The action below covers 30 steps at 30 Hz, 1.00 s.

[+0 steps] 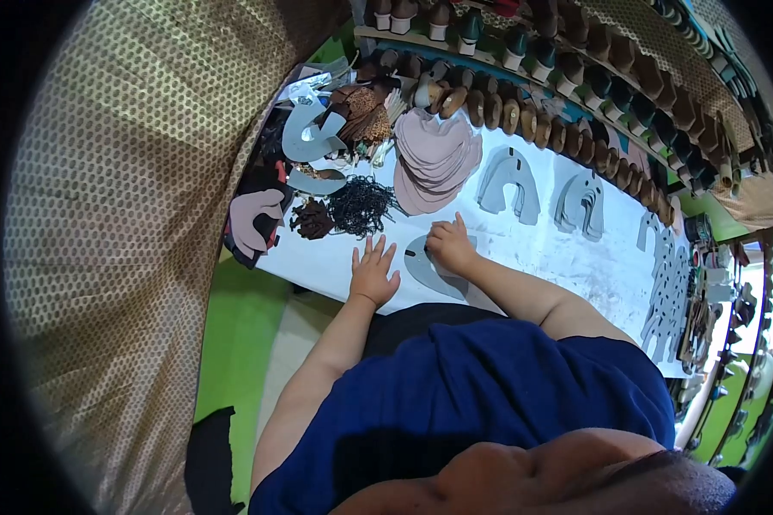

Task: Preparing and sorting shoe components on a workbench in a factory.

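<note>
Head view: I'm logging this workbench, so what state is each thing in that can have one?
Left hand: open, fingers spread
Right hand: over the grey curved piece, fingers partly curled; firmness of grip unclear
Grey curved piece: lying flat, partly covered
Pinkish pieces: piled, overlapping
Black cords: tangled in a heap
White table surface: smudged
Patterned curtain: hanging in folds

I am making out no readable words, labels, numbers or signs anywhere across the frame.
</note>
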Each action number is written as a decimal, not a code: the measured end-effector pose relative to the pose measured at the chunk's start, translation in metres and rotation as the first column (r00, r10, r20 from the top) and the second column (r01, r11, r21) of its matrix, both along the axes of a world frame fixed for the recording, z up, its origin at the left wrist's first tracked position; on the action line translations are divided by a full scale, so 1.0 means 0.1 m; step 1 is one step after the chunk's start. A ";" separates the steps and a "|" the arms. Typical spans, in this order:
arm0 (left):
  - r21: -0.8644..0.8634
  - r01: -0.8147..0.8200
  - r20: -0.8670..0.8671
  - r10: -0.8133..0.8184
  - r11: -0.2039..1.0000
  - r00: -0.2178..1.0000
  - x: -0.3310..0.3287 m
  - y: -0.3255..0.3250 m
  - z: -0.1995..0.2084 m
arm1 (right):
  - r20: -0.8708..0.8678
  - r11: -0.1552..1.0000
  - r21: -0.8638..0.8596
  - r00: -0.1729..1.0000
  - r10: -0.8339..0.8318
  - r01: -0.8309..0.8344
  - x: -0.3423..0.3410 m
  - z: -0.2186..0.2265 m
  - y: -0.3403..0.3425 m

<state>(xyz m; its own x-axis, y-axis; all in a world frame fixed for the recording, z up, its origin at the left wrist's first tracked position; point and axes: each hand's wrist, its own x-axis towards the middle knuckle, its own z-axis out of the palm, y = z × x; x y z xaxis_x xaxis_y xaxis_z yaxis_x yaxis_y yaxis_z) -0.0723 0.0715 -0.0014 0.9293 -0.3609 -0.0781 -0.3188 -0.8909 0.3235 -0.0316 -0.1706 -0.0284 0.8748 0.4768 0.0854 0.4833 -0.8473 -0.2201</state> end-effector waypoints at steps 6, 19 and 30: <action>0.017 0.021 0.039 -0.021 1.000 0.999 -0.01 0.01 -0.04 | 0.177 0.986 0.085 0.976 0.124 -0.141 -0.25 -0.15 -0.31; -0.116 -0.238 -0.099 0.227 0.964 0.969 0.06 -0.48 0.06 | 0.060 0.982 0.130 0.990 0.127 -0.133 -0.26 -0.03 -0.31; -0.239 -0.307 -0.175 0.270 0.921 0.947 0.35 -0.65 -0.01 | 0.003 0.981 -0.007 0.981 0.192 -0.192 -0.23 0.05 -0.28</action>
<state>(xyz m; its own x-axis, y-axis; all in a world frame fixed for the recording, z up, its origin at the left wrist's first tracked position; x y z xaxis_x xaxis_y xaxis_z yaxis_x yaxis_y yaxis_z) -0.0377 0.0065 -0.0022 0.9831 -0.1038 -0.1507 0.0025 -0.8160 0.5780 -0.0546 -0.1988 -0.0230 0.7665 0.6367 0.0845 0.6382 -0.7400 -0.2123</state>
